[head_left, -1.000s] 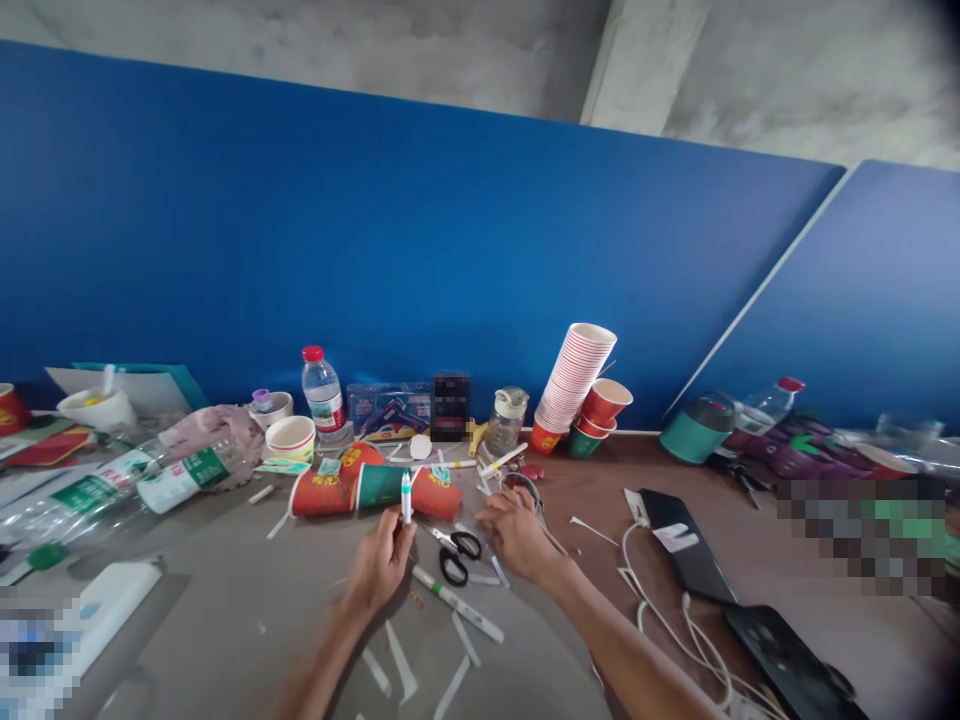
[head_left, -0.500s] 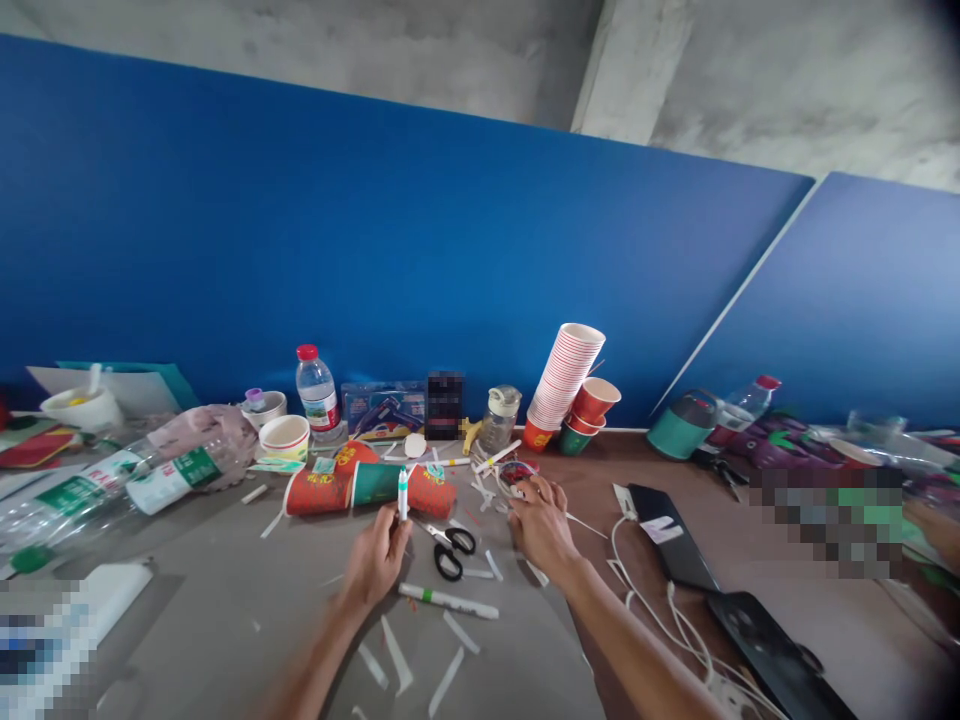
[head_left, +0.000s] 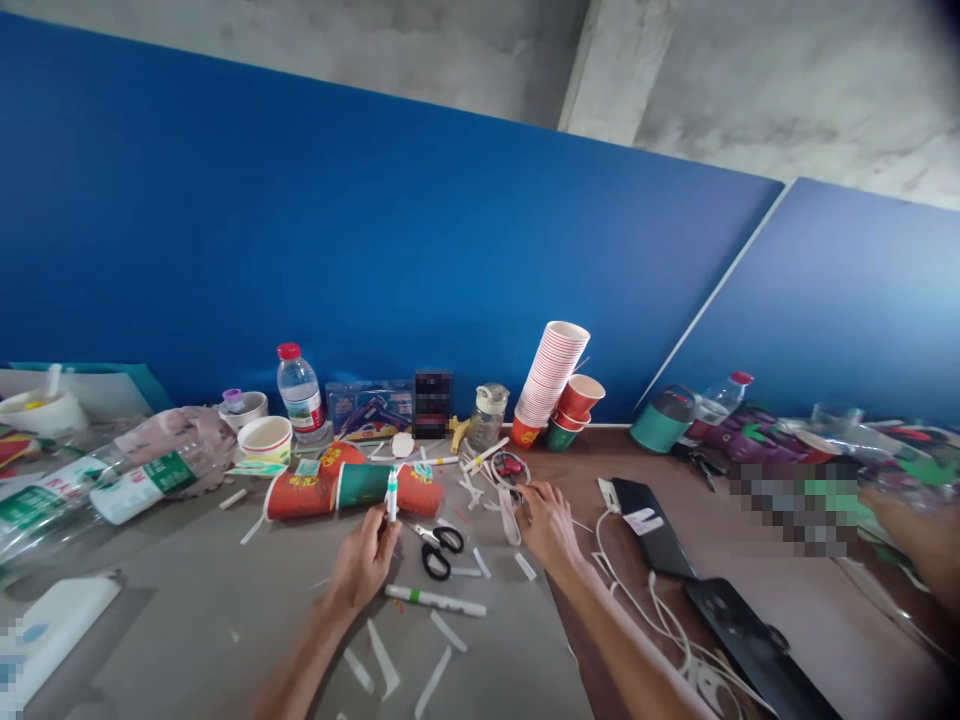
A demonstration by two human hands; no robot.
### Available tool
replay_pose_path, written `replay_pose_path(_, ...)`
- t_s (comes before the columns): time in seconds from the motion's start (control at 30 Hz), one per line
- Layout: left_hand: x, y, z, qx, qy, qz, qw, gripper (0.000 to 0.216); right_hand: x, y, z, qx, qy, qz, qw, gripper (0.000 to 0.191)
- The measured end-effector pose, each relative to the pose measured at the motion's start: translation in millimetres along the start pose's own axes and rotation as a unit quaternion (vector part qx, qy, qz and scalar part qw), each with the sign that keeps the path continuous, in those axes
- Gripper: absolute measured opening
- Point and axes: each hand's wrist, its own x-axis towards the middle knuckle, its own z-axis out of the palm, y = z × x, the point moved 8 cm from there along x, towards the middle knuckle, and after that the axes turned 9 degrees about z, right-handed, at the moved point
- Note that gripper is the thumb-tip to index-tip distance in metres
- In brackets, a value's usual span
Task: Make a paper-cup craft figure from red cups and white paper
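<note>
My left hand point(head_left: 364, 562) is closed around a white marker with a green band point(head_left: 391, 494), held upright near joined red and green paper cups point(head_left: 352, 490) lying on their sides. My right hand point(head_left: 547, 522) pinches a thin white paper strip point(head_left: 510, 512) that loops up to a red cut cup piece point(head_left: 510, 467). Black-handled scissors point(head_left: 438, 546) lie between the hands. A second white marker point(head_left: 435, 600) rests on the grey table point(head_left: 187, 620) below them.
A leaning stack of paper cups point(head_left: 559, 385), a water bottle point(head_left: 300, 390) and a glass jar point(head_left: 486, 415) stand by the blue partition. Black devices point(head_left: 652, 525) with white cables point(head_left: 660, 610) lie right. Another person's hand point(head_left: 926, 535) shows at far right. Paper scraps point(head_left: 382, 660) litter the front.
My right hand has left the table beside the scissors, moved up and right, and now pinches the paper strip. My left hand keeps the marker upright. The view has swung rightward.
</note>
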Motion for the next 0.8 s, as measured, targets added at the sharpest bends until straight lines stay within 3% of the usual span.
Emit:
replay_pose_path(0.17, 0, -1, -1, -0.005, 0.000, -0.005, 1.000, 0.022, -21, -34, 11, 0.016, -0.073, -0.052, 0.996, 0.030)
replay_pose_path(0.27, -1, -3, -2, -0.004, 0.000, -0.010, 1.000, 0.022, -24, -45, 3, 0.044, -0.066, -0.070, 0.994, 0.033)
replay_pose_path(0.4, 0, -6, -2, 0.008, -0.003, -0.024, 1.000, 0.025, -17, -23, -14, 0.065, -0.088, -0.033, 0.993, 0.029)
replay_pose_path(0.53, 2, -2, 5, -0.011, -0.021, -0.015, 1.000, 0.023, -33, -4, -4, 0.051, -0.202, -0.028, 0.978, 0.024)
replay_pose_path(0.63, 2, 2, 8, -0.030, -0.031, 0.002, 0.999, 0.021, -51, -4, 4, 0.040, -0.203, -0.046, 0.977, 0.031)
replay_pose_path(0.73, 1, 2, 9, -0.023, -0.039, -0.004, 0.999, 0.021, -55, -12, 10, 0.158, -0.220, -0.027, 0.962, 0.033)
replay_pose_path(0.8, 0, 0, 8, -0.013, -0.045, -0.021, 0.999, 0.022, -48, -22, 7, 0.326, -0.229, -0.008, 0.917, 0.028)
